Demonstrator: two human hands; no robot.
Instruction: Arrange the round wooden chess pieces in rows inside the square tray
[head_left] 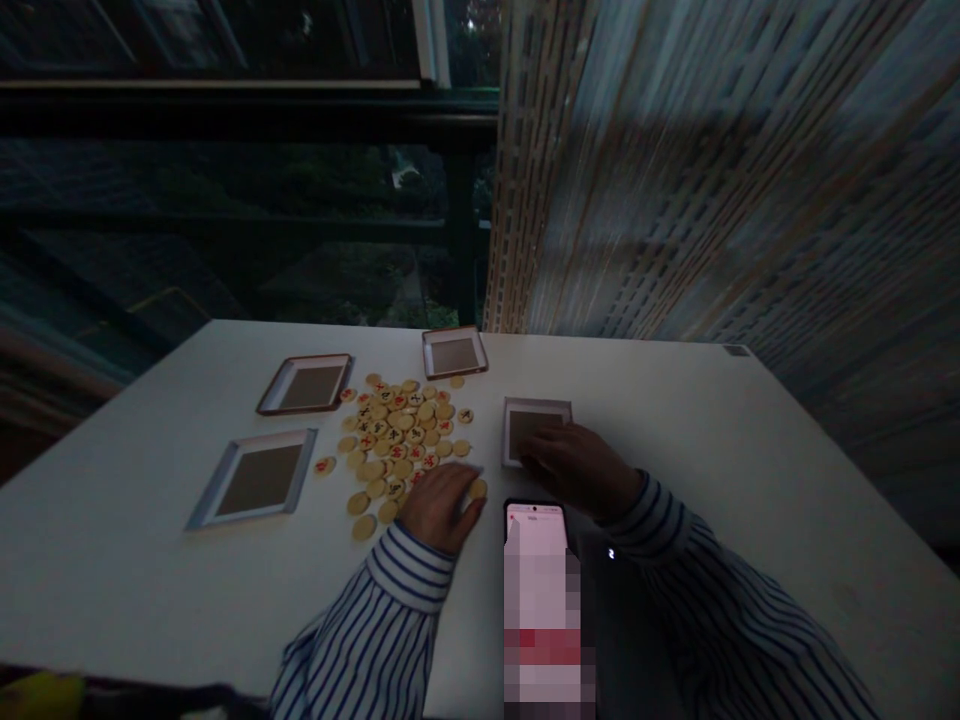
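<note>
Many round wooden xiangqi pieces (401,422) lie in a loose heap, some showing red or black characters, others plain. My left hand (439,508) is at the heap's near right edge, with one xiangqi piece (478,489) between its thumb and forefinger. To the right stands a small shallow box (538,404) with a brown bottom. My right hand (581,468) reaches over its near side, fingers bent down and close together inside it. Whatever those fingertips hold, if anything, is hidden.
On the white table (750,480) are three more shallow trays: one at the near left (259,478), one at the far left (306,384), one at the back (454,353). A lit phone (535,580) lies between my forearms, beside a dark object. Behind are a window and a patterned curtain (675,200).
</note>
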